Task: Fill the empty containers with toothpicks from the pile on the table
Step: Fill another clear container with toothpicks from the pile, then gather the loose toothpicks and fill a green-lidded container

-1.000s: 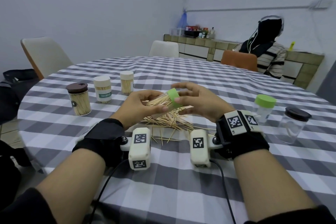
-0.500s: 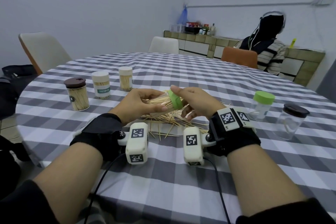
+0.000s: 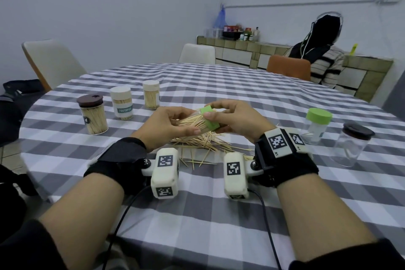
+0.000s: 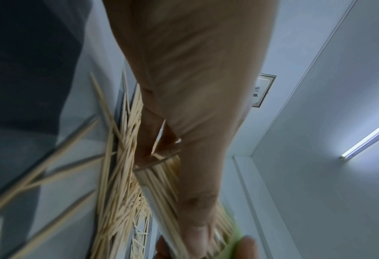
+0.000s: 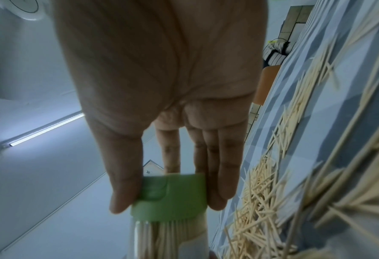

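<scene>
**Green lid held at the mouth of a toothpick-filled container, above the pile**

My left hand (image 3: 163,126) curls round the clear plastic container packed with toothpicks (image 3: 192,124), held on its side over the table. My right hand (image 3: 237,119) pinches the light green plastic lid (image 5: 169,197) between thumb and fingers at the container's mouth. Whether the lid is fully seated I cannot tell: fingers cover the joint in the head view, and the left wrist view is blurred. The container's base is hidden inside my left palm.

Beneath lies the loose pile of wooden toothpicks (image 3: 203,143) on the grey-and-white checked tablecloth (image 3: 197,215). To the right stand a clear green-capped jar (image 3: 315,126) and a clear dark-lidded jar (image 3: 352,144), apart from each other.

Against the frame half a second earlier, both hands remain on container and lid, with my right-hand fingers spread farther over the lid.
</scene>
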